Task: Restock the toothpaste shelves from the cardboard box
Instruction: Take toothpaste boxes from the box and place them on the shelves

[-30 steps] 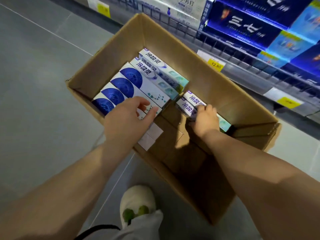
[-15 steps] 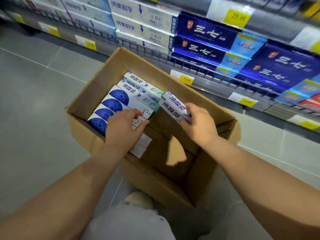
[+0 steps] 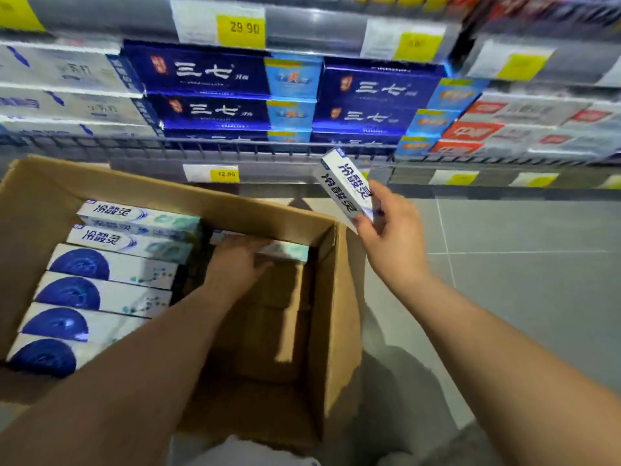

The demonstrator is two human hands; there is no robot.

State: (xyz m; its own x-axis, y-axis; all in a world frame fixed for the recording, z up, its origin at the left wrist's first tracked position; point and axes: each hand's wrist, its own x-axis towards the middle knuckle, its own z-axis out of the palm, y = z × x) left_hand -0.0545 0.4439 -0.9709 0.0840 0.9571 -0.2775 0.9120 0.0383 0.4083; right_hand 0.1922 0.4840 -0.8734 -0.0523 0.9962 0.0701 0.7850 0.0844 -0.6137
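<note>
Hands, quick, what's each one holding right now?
Left hand: on a carton in the cardboard box, grip unclear.
Right hand: holding white toothpaste cartons.

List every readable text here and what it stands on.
"29 90": upper yellow price tag.
"12.90": lower yellow price tag.
"三七": dark blue shelf cartons.
"冷酸灵": held carton in right hand; white cartons in cardboard box.
Other price tags, pale shelf cartons, red shelf cartons: too blurred.

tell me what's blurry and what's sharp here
Head view: motion blur smears the shelf boxes and price tags, worst toward the edges; the toothpaste box in the right hand reads fairly sharp; the left hand inside the cardboard box is shadowed and soft.
</note>
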